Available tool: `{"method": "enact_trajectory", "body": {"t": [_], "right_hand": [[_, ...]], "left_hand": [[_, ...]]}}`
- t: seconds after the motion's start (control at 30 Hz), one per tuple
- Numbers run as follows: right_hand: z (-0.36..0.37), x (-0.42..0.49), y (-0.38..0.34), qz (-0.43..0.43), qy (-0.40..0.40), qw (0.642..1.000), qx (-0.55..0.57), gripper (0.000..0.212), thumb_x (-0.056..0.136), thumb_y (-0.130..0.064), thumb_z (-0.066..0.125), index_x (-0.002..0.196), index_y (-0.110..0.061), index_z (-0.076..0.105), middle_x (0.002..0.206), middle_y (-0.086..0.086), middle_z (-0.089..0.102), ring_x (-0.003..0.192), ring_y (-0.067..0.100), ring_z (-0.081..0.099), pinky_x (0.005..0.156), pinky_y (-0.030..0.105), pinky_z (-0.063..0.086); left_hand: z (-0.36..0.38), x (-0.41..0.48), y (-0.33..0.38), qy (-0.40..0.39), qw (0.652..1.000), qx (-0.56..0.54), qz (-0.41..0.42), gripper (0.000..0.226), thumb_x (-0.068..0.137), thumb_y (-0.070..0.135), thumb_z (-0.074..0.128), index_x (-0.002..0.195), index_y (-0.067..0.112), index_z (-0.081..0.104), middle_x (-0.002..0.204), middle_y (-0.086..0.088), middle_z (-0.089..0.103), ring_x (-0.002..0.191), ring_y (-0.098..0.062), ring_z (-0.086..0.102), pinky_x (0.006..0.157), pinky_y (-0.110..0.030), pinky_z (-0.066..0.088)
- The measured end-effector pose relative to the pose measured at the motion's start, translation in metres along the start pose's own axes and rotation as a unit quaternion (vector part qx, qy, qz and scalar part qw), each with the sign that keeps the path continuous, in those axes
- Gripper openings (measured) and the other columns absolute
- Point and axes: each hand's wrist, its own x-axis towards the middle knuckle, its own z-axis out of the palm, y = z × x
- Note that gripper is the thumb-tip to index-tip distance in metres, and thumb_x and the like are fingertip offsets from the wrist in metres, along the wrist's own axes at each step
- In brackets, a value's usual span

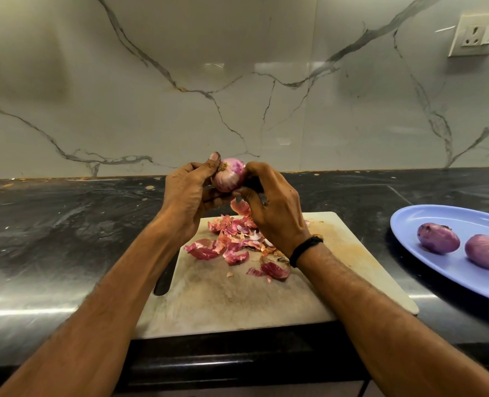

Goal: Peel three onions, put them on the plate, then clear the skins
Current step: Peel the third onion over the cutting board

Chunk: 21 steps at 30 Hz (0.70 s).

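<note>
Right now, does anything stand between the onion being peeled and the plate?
Nothing visible. The left hand and right hand hold the onion; only counter lies between it and the plate, whose left end is free beside two peeled onions.

Both forearms [117,296] outstretched, left hand [184,196] and right hand [272,204] raised together, fingers [254,169] curled.

Blue plate [426,222], purple onions [438,238], grey-veined white wall [237,81]

The blue plate [452,222] is cut off by the right edge. A dark object [163,282] beside the cutting board [237,305] lies mostly under the left forearm, its kind unclear, and the right grip [275,207] covers part of the skins [234,256]
</note>
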Motion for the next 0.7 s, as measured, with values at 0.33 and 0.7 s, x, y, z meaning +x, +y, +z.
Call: {"method": "enact_trajectory", "body": {"t": [0.33, 0.7], "right_hand": [[-0.0009, -0.0004, 0.002, -0.012, -0.01, 1.0, -0.021, 0.034, 0.09, -0.008, 0.067, 0.119, -0.013, 0.051, 0.106, 0.009, 0.062, 0.091, 0.017, 0.06, 0.083, 0.008, 0.044], [0.0003, -0.0004, 0.0004, 0.031, 0.0, 0.999, -0.027, 0.007, 0.089, -0.007, 0.063, 0.095, -0.004, 0.061, 0.089, 0.005, 0.06, 0.077, 0.011, 0.053, 0.068, 0.016, 0.046]], "left_hand": [[-0.0006, 0.0016, -0.0031, 0.003, 1.0, 0.007, 0.008, 0.028, 0.093, 0.034, 0.067, 0.101, 0.008, 0.064, 0.11, -0.015, 0.073, 0.095, -0.033, 0.075, 0.082, -0.048, 0.062], [-0.0001, 0.0017, -0.0013, 0.008, 1.0, -0.021, 0.002, 0.02, 0.095, 0.031, 0.064, 0.097, 0.012, 0.061, 0.11, -0.016, 0.071, 0.093, -0.034, 0.075, 0.087, -0.051, 0.06]]}}
